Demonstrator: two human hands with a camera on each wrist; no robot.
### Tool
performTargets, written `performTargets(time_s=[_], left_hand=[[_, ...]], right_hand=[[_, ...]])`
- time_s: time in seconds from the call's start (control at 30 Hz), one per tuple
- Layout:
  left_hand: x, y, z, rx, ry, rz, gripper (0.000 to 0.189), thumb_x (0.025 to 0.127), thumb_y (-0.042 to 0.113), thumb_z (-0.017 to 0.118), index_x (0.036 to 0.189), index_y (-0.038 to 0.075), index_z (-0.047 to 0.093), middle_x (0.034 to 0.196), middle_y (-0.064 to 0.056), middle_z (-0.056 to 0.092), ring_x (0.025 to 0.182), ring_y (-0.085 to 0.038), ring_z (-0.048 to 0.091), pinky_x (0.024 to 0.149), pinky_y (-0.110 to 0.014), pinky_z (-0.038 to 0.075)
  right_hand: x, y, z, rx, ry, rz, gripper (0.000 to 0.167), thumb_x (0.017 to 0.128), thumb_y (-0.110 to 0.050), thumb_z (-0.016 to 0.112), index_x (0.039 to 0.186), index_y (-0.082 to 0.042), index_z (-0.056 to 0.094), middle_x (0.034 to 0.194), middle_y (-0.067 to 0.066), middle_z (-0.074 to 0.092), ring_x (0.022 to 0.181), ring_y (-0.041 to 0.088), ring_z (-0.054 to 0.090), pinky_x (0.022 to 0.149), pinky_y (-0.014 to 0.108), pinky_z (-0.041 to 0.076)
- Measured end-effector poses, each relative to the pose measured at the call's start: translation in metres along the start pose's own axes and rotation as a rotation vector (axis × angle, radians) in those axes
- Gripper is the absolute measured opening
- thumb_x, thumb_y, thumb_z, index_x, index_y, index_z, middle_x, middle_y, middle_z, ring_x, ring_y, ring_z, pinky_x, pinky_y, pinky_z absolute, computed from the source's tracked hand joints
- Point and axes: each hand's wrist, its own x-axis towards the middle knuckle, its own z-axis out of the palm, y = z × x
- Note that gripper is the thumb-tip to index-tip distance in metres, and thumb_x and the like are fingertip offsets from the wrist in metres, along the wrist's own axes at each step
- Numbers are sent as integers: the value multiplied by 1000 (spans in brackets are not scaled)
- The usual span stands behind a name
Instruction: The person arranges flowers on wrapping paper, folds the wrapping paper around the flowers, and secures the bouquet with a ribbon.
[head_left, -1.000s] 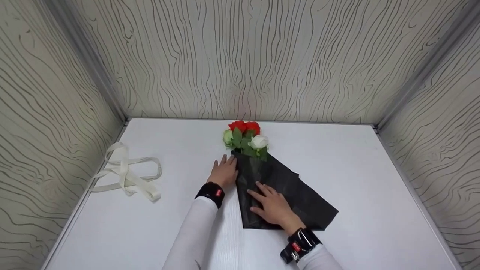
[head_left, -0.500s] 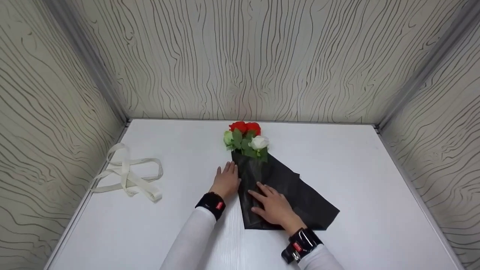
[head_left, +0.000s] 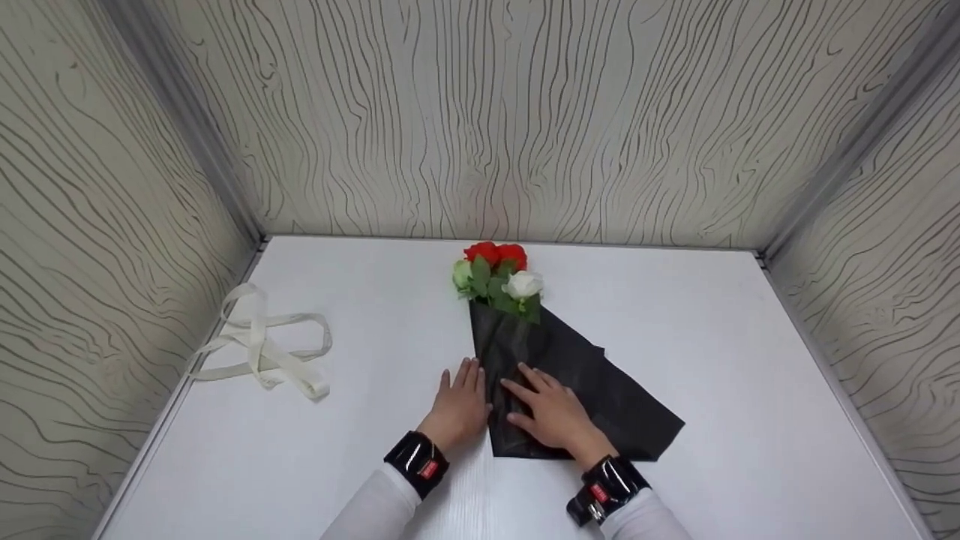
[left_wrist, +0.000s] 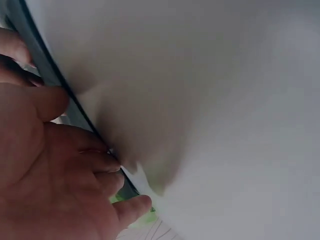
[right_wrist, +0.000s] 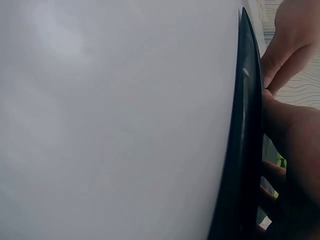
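Observation:
Black wrapping paper (head_left: pixel 570 360) lies folded on the white table, round the stems of a small bunch of flowers. Out of its top stick red roses (head_left: pixel 482 253), a white rose (head_left: pixel 523 284), a pale green rose (head_left: pixel 463 275) and green leaves. My left hand (head_left: pixel 461 405) lies along the paper's left folded edge, fingers straight and pointing away from me; the left wrist view shows its fingertips right at that edge. My right hand (head_left: pixel 555 412) rests flat on the paper with fingers spread. The stems are hidden inside the wrap.
A cream ribbon (head_left: pixel 262 345) lies in loose loops at the table's left side. Patterned panels (head_left: pixel 480 120) with grey corner posts stand round the back and sides of the white table (head_left: pixel 360 300).
My left hand has slid down along the paper's left edge, toward me, from near the flowers to about mid-length. My right hand has stayed in place on the paper.

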Motion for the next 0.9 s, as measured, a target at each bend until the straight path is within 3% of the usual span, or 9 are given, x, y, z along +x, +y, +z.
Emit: performTargets(time_s=[0.23, 0.37, 0.63, 0.73, 0.9], left_hand=[[-27, 15, 2, 60, 0, 46, 58, 102, 37, 49, 146, -1, 43, 153, -17, 36, 143, -30, 29, 109, -50, 33], [-38, 25, 2, 94, -36, 66, 57, 102, 37, 48, 146, 2, 44, 154, -14, 35, 144, -28, 28, 110, -47, 32], [-54, 38, 0, 8, -66, 142, 59, 97, 40, 57, 144, 5, 49, 153, -9, 38, 141, -22, 34, 110, -43, 34], [-55, 38, 0, -24, -35, 186, 54, 98, 36, 57, 143, 8, 51, 152, -6, 40, 140, -21, 36, 109, -43, 35], [-54, 36, 2, -85, 73, 247, 45, 98, 27, 59, 139, 11, 56, 147, -2, 47, 137, -22, 41, 107, -44, 38]], right_hand=[[1, 1, 0, -10, 2, -6, 55, 96, -47, 57, 145, -23, 50, 155, 13, 34, 137, 39, 37, 97, 63, 40], [1, 2, -2, 2, -15, 3, 55, 96, -46, 58, 146, -23, 49, 156, 13, 32, 138, 39, 35, 98, 65, 38], [11, 10, -6, 6, -65, 7, 55, 97, -44, 57, 147, -24, 47, 158, 12, 29, 140, 37, 32, 102, 63, 35], [18, 15, -8, 4, -73, 15, 55, 98, -44, 57, 148, -25, 46, 158, 11, 28, 141, 36, 31, 104, 62, 34], [27, 19, -12, -8, -68, 19, 55, 98, -45, 56, 148, -27, 46, 159, 11, 27, 141, 36, 31, 104, 61, 34]])
